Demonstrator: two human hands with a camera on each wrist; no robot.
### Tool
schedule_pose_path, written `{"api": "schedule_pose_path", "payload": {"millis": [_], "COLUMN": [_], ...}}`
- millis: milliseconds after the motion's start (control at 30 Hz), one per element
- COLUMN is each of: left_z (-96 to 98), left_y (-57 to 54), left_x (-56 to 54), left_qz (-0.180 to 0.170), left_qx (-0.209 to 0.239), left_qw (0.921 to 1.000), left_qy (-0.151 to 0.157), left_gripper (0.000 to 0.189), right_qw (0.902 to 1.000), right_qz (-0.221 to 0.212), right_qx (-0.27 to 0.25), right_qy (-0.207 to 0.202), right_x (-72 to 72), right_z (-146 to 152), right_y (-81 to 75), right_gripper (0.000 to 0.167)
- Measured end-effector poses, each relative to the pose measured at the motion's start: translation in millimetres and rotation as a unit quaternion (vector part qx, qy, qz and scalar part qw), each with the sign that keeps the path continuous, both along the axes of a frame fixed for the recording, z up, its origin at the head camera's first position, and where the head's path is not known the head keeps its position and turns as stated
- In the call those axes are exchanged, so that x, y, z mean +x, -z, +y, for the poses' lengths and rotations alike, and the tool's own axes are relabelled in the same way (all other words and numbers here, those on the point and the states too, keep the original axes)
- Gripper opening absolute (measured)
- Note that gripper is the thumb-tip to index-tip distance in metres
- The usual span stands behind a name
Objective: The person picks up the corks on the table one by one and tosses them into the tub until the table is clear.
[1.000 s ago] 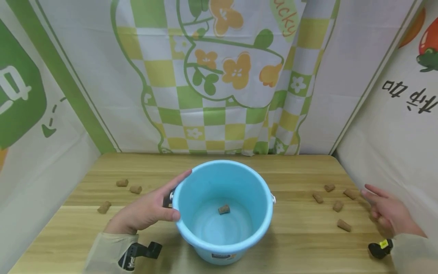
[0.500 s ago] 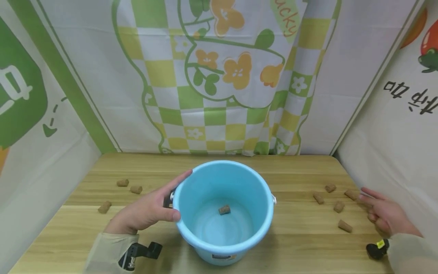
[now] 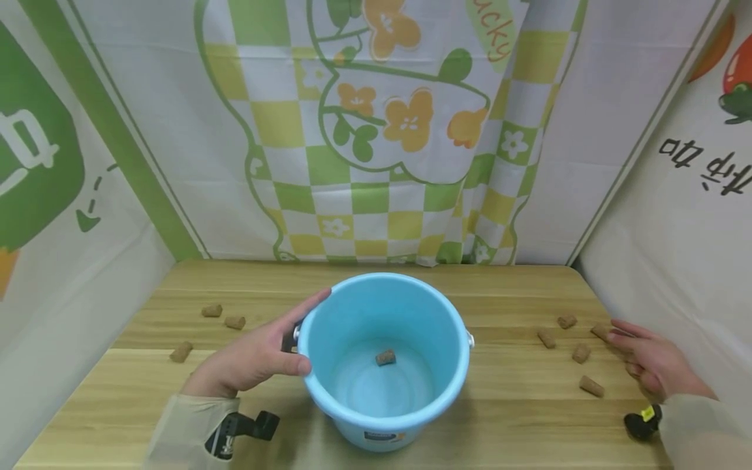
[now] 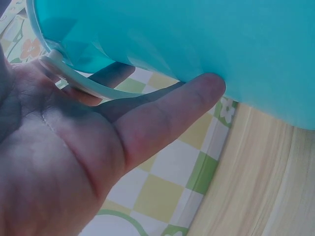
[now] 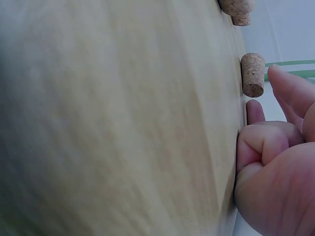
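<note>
A light blue bucket (image 3: 384,287) stands upright at the front middle of the table. My left hand (image 3: 252,359) spreads along its left side, thumb at the rim; in the left wrist view the left fingers (image 4: 167,115) lie fairly straight against the outer wall, beside the handle (image 4: 83,83). One cork (image 3: 385,357) lies on the bucket floor. At the right, my right hand (image 3: 652,359) is low at the table. Its thumb and index finger extend toward a cork (image 3: 598,332), also seen as a cork (image 5: 253,74) just beyond the fingertips. Its other fingers fold in.
Several more corks lie on the right, among them one cork (image 3: 591,386) nearest the front. Three corks, including one cork (image 3: 181,352), lie left of the bucket. Printed curtains (image 3: 388,215) enclose the wooden table (image 3: 505,424) at the back and sides.
My right hand has moved left, bringing its fingertips closer to the outermost cork. My left hand stays at the bucket, and the corks keep their places.
</note>
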State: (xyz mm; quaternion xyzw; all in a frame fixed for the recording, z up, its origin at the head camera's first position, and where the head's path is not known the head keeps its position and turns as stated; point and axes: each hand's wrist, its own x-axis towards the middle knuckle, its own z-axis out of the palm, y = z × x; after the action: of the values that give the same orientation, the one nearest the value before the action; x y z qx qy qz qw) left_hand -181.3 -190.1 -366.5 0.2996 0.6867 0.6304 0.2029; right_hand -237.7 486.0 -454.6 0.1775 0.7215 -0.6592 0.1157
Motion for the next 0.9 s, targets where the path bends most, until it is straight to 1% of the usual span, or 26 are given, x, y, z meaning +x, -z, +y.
{"api": "schedule_pose_path", "payload": {"millis": [67, 100, 167, 233, 300, 367, 500, 667, 900], "left_z": [0.0, 0.0, -0.2, 0.0, 0.2, 0.3, 0.0, -0.3, -0.5], "left_y": [0.5, 0.6, 1.0, 1.2, 1.2, 1.3, 1.3, 0.4, -0.1], "left_x": [-0.4, -0.6, -0.7, -0.7, -0.7, -0.7, -0.3, 0.3, 0.5], "left_qz": [-0.006, -0.007, -0.004, -0.006, -0.005, -0.007, -0.004, -0.006, 0.003], "left_qx": [0.000, 0.001, 0.001, 0.001, 0.001, 0.001, -0.003, -0.004, -0.002], "left_qw": [1.0000, 1.0000, 1.0000, 1.0000, 1.0000, 1.0000, 1.0000, 1.0000, 1.0000], "left_qy": [-0.001, -0.001, -0.001, 0.000, 0.000, -0.001, -0.003, -0.003, 0.001], "left_gripper": [0.099, 0.099, 0.099, 0.099, 0.099, 0.098, 0.098, 0.099, 0.099], "right_qw": [0.9999, 0.9999, 0.9998, 0.9996, 0.9994, 0.9992, 0.9989, 0.9986, 0.9985], "right_qz": [0.007, 0.010, 0.015, 0.018, 0.023, 0.025, 0.033, 0.025, 0.030], "right_qx": [-0.005, -0.004, -0.004, -0.006, -0.008, -0.008, -0.010, -0.028, -0.023], "right_qy": [0.006, 0.007, 0.012, 0.019, 0.026, 0.030, 0.031, 0.038, 0.039], "right_x": [-1.6, -2.3, -3.7, -4.4, -4.4, -4.3, -4.3, -5.2, -6.3], "right_z": [-1.0, -1.2, -1.7, -2.5, -3.2, -4.4, -5.9, -7.9, -10.6], "right_y": [1.4, 2.1, 3.4, 4.8, 6.1, 7.1, 7.9, 4.8, 3.6], "right_gripper": [0.086, 0.082, 0.064, 0.042, 0.029, 0.032, 0.034, 0.036, 0.038]}}
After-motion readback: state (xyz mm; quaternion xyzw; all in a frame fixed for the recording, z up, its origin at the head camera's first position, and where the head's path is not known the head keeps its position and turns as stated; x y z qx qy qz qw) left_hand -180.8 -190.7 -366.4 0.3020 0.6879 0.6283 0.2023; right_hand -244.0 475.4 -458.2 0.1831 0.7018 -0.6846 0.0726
